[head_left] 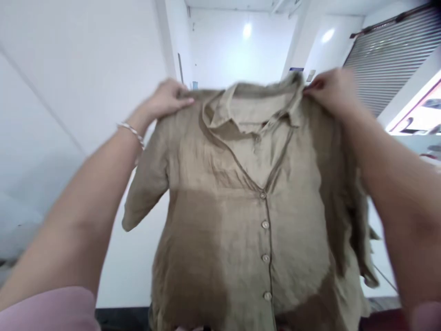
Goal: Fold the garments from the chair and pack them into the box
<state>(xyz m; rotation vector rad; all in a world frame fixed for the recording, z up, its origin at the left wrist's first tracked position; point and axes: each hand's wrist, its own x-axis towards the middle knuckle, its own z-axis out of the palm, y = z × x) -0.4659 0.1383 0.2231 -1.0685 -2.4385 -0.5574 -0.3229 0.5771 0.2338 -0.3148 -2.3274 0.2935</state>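
Observation:
A khaki button-up shirt (241, 220) with a collar and short sleeves hangs spread out in front of me, its front facing me. My left hand (171, 97) pinches it at the shoulder on the left side of the view. The other shoulder, close to the collar, is gripped by my right hand (330, 89). Several pale buttons run down the front, and the neck falls open above the topmost fastened one. Darker patches, which look like shadow or damp, cover parts of the cloth. The shirt's lower hem is out of view.
Behind the shirt stands a white surface (124, 271) with a dark strip along its bottom. A plain white wall (69, 55) rises at left. To the right is a grey roller shutter (389, 59) beside a bright opening with blurred items.

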